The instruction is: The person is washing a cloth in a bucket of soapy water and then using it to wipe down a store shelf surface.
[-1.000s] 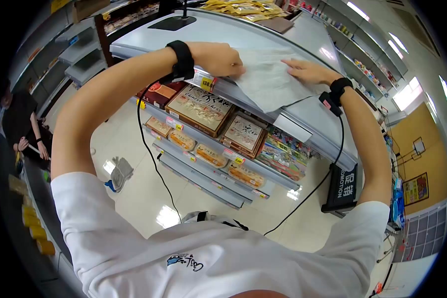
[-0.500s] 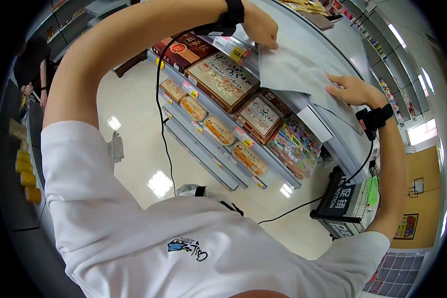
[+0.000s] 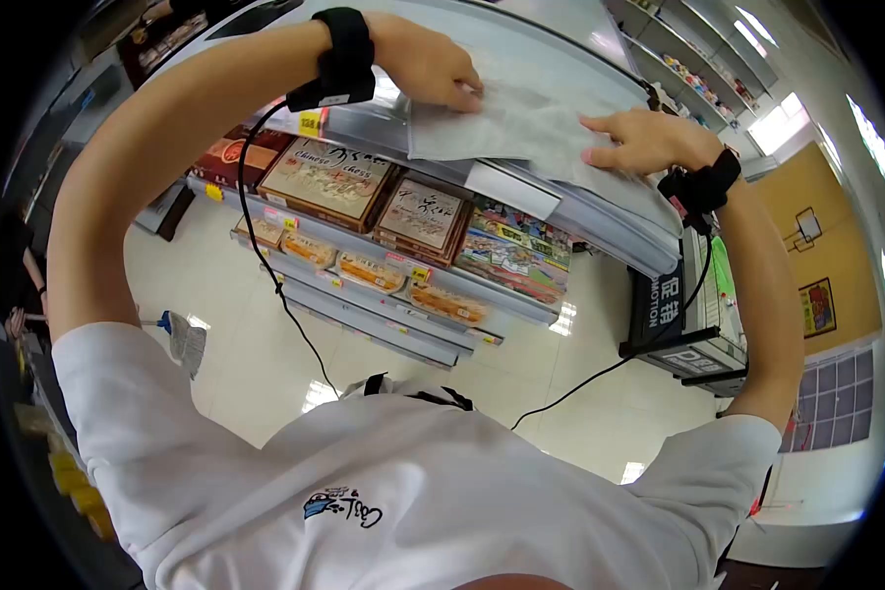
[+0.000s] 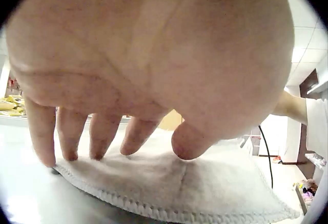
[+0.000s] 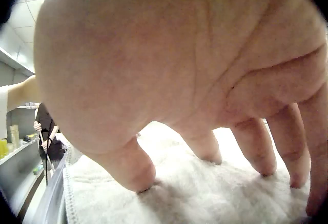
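Observation:
A pale grey-white cloth [image 3: 531, 128] with a stitched edge lies spread over the top shelf [image 3: 649, 221], one side hanging past the front edge. My left hand [image 3: 425, 65] rests its fingertips on the cloth's left part. In the left wrist view, its fingers [image 4: 105, 137] point down onto the fabric near the stitched border. On the right part, my right hand [image 3: 649, 141] touches the cloth with fingers spread. The right wrist view shows the thumb and fingertips [image 5: 261, 162] pressing into the soft fabric, with nothing pinched between them.
Below the top are shelves with Chinese chess boxes [image 3: 326, 184], a colourful box [image 3: 514, 251] and packaged trays [image 3: 369, 271]. A black promotion stand [image 3: 657, 307] is at right. Cables hang from both wrists. A mop head [image 3: 187, 344] and another person [image 5: 47, 131] are at left.
The head view swung one way and back. Both hands stay on the cloth, whose near edge now hangs farther left along the shelf front, and the left hand's fingers look straighter.

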{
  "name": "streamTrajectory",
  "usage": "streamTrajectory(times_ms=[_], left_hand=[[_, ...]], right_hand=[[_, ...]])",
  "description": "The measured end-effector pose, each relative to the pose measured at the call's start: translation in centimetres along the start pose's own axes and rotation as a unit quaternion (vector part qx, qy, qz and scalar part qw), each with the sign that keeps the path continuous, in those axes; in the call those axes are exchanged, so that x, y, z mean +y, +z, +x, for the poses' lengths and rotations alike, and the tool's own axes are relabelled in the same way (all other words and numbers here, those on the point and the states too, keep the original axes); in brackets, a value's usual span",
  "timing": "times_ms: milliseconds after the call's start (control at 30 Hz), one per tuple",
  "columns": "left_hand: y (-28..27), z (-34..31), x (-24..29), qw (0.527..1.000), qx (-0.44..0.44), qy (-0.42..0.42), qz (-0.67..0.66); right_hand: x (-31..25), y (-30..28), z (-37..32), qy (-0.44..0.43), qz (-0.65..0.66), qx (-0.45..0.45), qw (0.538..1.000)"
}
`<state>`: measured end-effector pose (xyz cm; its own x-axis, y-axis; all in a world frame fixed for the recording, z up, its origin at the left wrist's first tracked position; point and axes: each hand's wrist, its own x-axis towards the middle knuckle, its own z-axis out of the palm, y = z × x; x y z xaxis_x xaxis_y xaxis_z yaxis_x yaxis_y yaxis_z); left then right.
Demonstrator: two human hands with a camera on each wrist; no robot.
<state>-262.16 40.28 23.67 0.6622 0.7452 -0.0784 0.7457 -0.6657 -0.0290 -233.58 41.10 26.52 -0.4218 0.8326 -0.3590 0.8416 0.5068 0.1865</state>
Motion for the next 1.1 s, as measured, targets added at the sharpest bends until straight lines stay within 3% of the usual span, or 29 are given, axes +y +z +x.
streamTrajectory(times_ms=[67,233,300,467,600,700,767,933,1100], left_hand=[[-0.3,0.9,1.1,1.000,-0.020,0.003,0.014],[0.4,3.3,0.4,0.997,-0.003,0.068,0.028],[-0.5,3.7,0.9,0.996,-0.038,0.074,0.030],[-1.3,4.0,1.7,0.996,-0.064,0.037,0.055],[-0.8,4.7,1.4,0.995,-0.072,0.034,0.055],[-1.9,4.5,2.9,0.996,-0.084,0.021,0.031],[-2.2,4.5,3.4,0.994,-0.105,-0.001,0.007],[-0.4,5.7,1.5,0.994,-0.050,0.091,0.023],[-0.2,5.8,1.5,0.994,-0.083,0.075,-0.013]], right_hand=[[1.1,0.9,-0.6,-0.039,-0.037,0.030,0.998],[1.7,1.2,-3.5,-0.028,-0.042,0.025,0.998],[2.4,1.7,-4.9,-0.021,-0.034,0.023,0.999],[5.5,3.7,-6.1,-0.050,0.009,0.034,0.998],[7.3,4.6,-5.9,-0.108,0.008,0.065,0.992],[7.1,4.3,-6.2,-0.067,0.065,0.043,0.995],[7.7,4.9,-5.9,-0.085,0.059,0.064,0.993],[8.6,6.1,-4.3,-0.112,0.080,0.101,0.985],[8.0,6.0,-3.9,-0.149,0.084,0.063,0.983]])
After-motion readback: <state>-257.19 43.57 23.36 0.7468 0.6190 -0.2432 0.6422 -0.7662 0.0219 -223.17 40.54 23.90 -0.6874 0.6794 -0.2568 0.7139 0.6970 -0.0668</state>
